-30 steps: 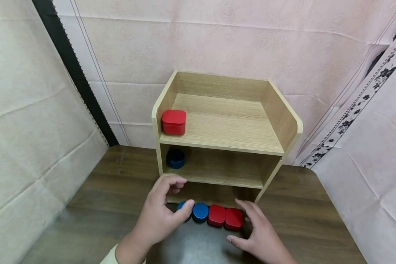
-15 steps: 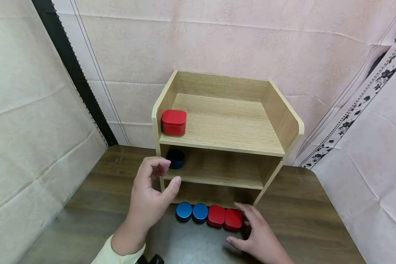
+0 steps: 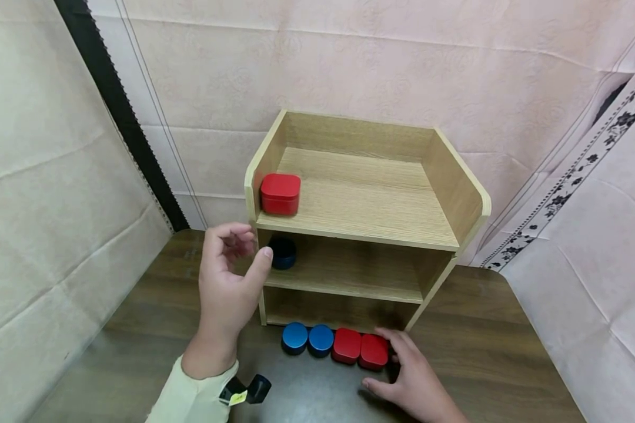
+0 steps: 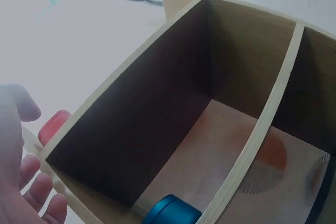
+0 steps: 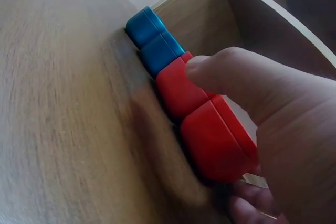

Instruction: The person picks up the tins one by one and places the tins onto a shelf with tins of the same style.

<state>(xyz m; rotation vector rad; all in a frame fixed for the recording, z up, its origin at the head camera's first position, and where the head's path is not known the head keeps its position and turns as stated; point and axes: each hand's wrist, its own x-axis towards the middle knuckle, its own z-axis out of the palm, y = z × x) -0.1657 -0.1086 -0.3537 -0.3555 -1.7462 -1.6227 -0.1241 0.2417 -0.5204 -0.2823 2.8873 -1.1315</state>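
Observation:
My left hand (image 3: pixel 226 288) is beside the left edge of the wooden shelf unit (image 3: pixel 357 236), fingers loosely bent and holding nothing. Close to it, a round blue tin (image 3: pixel 284 254) sits at the left of the middle shelf. A square red tin (image 3: pixel 280 194) stands above, on the top shelf's left end. On the table, a row runs left to right: a blue tin (image 3: pixel 294 338), another blue tin (image 3: pixel 320 340), a red tin (image 3: pixel 346 345) and a second red tin (image 3: pixel 373 352). Around that last one's right side my right hand (image 3: pixel 410 379) lies spread; fingertip contact cannot be told.
The wooden table (image 3: pixel 487 352) extends to both sides of the unit. Pale cloth (image 3: pixel 349 70) hangs behind and at the sides. A black device (image 3: pixel 246 390) is strapped at my left wrist. The row of tins lies just before the unit's lowest compartment (image 3: pixel 338 310).
My left hand has moved up and left, away from the row, uncovering the leftmost blue tin on the table. The right hand has stayed almost still, and the tins have not moved.

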